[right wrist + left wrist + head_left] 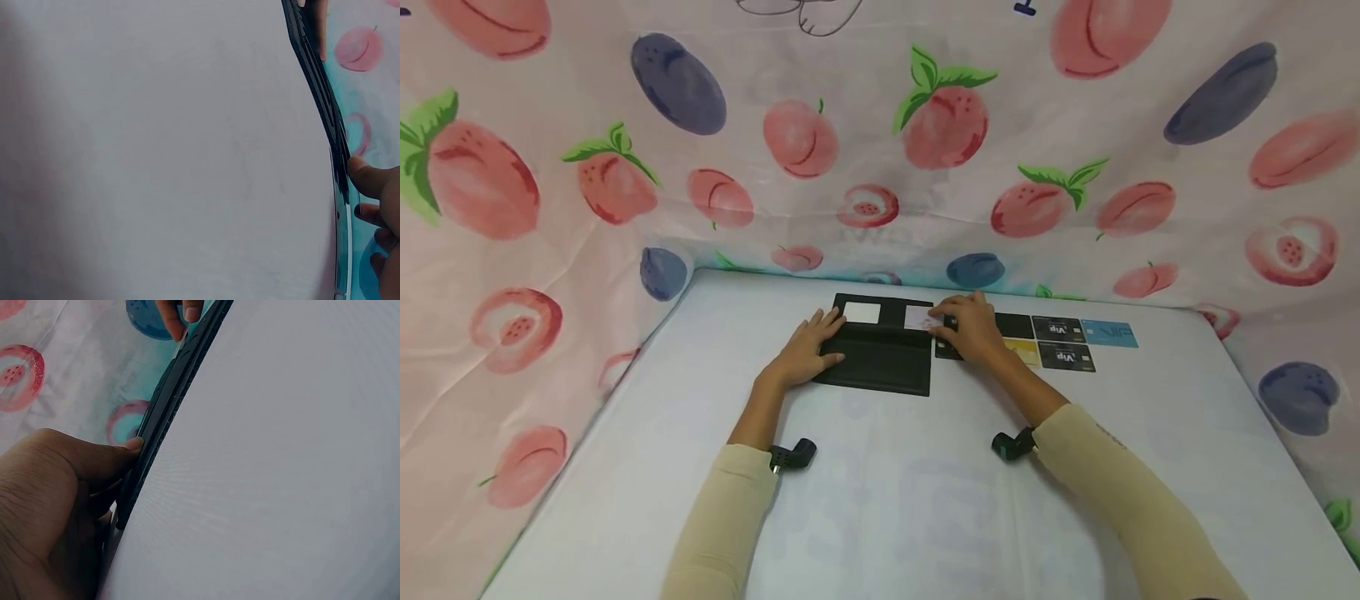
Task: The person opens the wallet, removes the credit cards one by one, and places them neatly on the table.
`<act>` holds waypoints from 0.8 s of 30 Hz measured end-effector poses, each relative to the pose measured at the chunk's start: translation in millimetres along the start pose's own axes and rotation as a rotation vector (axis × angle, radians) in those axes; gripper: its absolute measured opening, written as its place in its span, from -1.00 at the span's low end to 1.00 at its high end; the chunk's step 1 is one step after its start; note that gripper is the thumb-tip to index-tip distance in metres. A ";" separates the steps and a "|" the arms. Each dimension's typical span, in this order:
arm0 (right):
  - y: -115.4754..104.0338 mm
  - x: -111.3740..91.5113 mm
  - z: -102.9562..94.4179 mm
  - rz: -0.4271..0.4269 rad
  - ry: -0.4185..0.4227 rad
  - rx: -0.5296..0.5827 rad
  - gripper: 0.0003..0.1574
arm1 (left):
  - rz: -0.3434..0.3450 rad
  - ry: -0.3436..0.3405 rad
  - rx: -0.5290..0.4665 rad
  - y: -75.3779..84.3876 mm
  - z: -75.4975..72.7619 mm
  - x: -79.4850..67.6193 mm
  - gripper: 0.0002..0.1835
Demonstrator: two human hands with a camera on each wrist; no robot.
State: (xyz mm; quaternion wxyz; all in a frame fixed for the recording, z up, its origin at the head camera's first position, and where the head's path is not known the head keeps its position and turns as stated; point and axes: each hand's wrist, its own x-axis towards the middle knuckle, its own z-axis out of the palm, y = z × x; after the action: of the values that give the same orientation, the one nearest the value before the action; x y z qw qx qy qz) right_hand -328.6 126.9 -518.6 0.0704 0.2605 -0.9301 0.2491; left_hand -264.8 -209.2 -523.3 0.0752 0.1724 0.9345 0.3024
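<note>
A black bifold wallet (880, 368) lies unfolded on the table, with a white card (861, 312) in its upper left part. My left hand (805, 348) rests on the wallet's left edge, fingers spread and thumb on the lower half. At the upper right part of the wallet, my right hand (972, 327) pinches a pale pinkish card (919, 318) between thumb and fingers. Both wrist views catch the wallet edge-on, the left thumb (128, 450) and the right thumb (369, 178) right at it.
Several cards lie in two rows right of the wallet: black Vip cards (1058, 329), a blue card (1110, 333) and a yellow one (1024, 352) partly behind the right wrist. A fruit-print cloth (865, 142) hangs behind the white table (895, 500).
</note>
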 end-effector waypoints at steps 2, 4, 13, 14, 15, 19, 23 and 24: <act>0.7 -0.5 0.0 0.002 0.001 0.001 -0.58 | 0.001 0.002 -0.001 -0.3 0.8 -0.2 -0.20; 1.7 -0.8 -0.3 0.001 0.007 -0.001 -0.58 | 0.002 0.007 -0.003 -0.5 1.3 -0.5 -0.20; 7.0 -4.6 -4.6 -0.011 0.020 -0.010 -0.59 | -0.002 0.008 0.006 0.4 -0.1 0.7 -0.20; 8.0 -5.4 -5.2 -0.009 0.021 -0.009 -0.59 | -0.001 0.008 0.008 0.6 -0.3 0.5 -0.20; 8.9 -6.2 -5.9 -0.006 0.020 -0.008 -0.59 | -0.001 0.008 0.006 0.9 -0.3 0.1 -0.20; 13.3 -10.2 -8.5 0.010 0.017 -0.001 -0.58 | 0.003 0.010 -0.004 2.0 -0.2 -1.4 -0.20; 17.4 -14.2 -11.2 0.012 0.020 0.008 -0.57 | 0.001 0.009 -0.013 2.3 -0.4 -1.6 -0.20; 18.5 -15.1 -12.0 0.008 0.024 0.013 -0.58 | 0.001 0.009 -0.014 2.2 -0.4 -1.5 -0.20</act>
State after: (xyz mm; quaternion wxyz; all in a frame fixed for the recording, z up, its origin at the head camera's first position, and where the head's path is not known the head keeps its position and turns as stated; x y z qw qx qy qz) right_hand -325.4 153.4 -520.0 0.0786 0.2543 -0.9286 0.2584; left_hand -262.9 -208.3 -521.6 0.0720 0.1707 0.9327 0.3095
